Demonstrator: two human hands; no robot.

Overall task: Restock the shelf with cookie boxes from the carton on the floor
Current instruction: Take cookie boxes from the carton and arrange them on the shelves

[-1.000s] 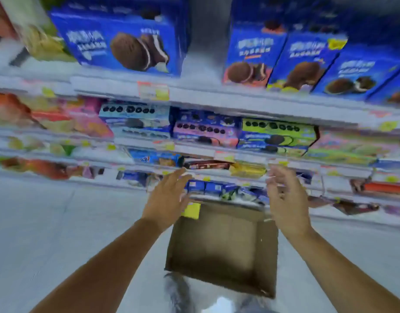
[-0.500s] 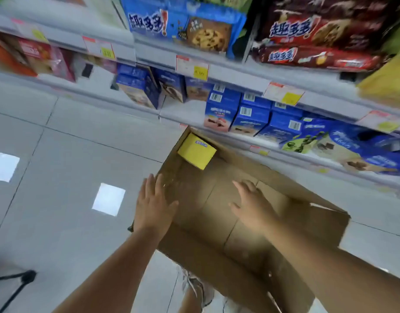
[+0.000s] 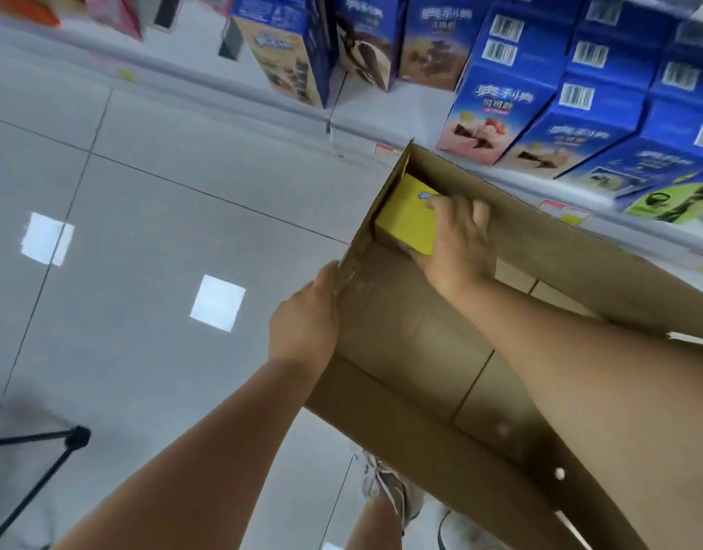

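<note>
Our right hand (image 3: 459, 248) reaches into the cardboard carton (image 3: 401, 339) and grips the yellow cookie box (image 3: 407, 218), fingers curled over its top edge. The box sits in the carton's far left corner, just left of the hand. Our left hand (image 3: 304, 323) rests against the carton's left wall, thumb on the rim. Its fingers are hidden, so we cannot tell their curl. Blue cookie boxes (image 3: 496, 101) stand on the shelf (image 3: 381, 117) beyond.

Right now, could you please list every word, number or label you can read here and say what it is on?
"奥利奥": white brand lettering on the blue cookie box.
Smaller line beneath it: too blurred to read.
Digits under the barcodes, the shelf price tags and the logo on the yellow box in the carton: too small or blurred.
</note>
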